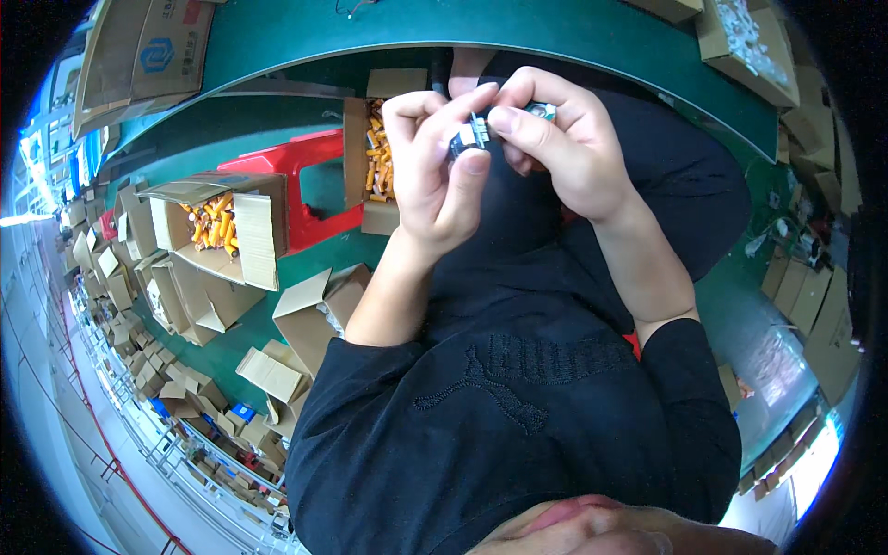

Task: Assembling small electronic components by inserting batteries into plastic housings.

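Above my lap, my left hand (430,176) is closed, its thumb and fingertips pinching a small black-and-white electronic part (469,137) with a thin board-like edge. My right hand (573,153) meets it from the other side, with thumb and index finger pressed together at the part's right edge. A small green circuit board (541,110) shows between the fingers of that same hand, partly covered by them. Whether the two pieces are joined cannot be seen.
A green worktable (370,23) curves across the far side, bearing a cardboard box (148,60) and an open box of pale parts (751,51). To the left, a red plastic stool (310,185) stands by cartons of orange cylindrical pieces (217,222). More cartons (277,370) lie around.
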Demonstrator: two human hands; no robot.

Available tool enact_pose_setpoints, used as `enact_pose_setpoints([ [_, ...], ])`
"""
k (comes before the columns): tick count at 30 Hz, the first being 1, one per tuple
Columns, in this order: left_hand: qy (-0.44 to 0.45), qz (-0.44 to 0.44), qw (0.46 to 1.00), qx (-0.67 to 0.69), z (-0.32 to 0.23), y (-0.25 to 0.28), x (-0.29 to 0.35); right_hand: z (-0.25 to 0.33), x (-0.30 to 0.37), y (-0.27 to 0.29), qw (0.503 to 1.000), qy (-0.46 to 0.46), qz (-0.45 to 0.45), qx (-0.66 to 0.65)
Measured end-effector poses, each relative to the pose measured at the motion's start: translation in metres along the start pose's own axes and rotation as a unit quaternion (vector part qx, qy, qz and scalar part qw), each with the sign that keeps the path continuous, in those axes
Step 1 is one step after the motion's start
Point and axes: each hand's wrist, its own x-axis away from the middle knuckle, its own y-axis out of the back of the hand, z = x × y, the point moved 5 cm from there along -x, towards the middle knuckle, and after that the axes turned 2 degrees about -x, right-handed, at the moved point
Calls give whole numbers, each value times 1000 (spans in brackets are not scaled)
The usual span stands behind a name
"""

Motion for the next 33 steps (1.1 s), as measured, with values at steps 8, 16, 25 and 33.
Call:
enact_pose_setpoints([
  [8, -26, 7, 999, -40, -1, 4, -2, 11, -1, -2, 987, 105, 25, 120],
  [16, -58, -15, 995, -80, 13, 4, -10, 7, -6, 5, 987, 91, 23, 130],
  [25, 178, -280, 906, 264, 53, 78, -13, -57, -28, 55, 953, -10, -228, -198],
  [33, 169, -322, 906, 218, 49, 98, -5, -112, -20, -24, 992, -27, -33, -119],
])
